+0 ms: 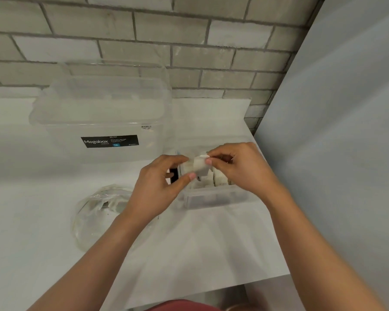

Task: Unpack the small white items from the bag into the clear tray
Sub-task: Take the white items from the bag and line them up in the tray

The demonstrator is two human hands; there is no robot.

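Observation:
A small white item (200, 165) is held over the clear tray (213, 198) by both hands. My left hand (160, 182) pinches its lower left corner between thumb and fingers. My right hand (238, 164) pinches its upper right edge. Several more small white items (219, 177) stand inside the tray, partly hidden by my hands. The crumpled clear plastic bag (99, 212) lies on the white table to the left of my left forearm; its contents are hard to make out.
A large clear storage box (103, 113) with a lid and a black label stands at the back left against the brick wall. A grey panel (337, 153) closes the right side. The table's front edge (211, 295) runs just before my body.

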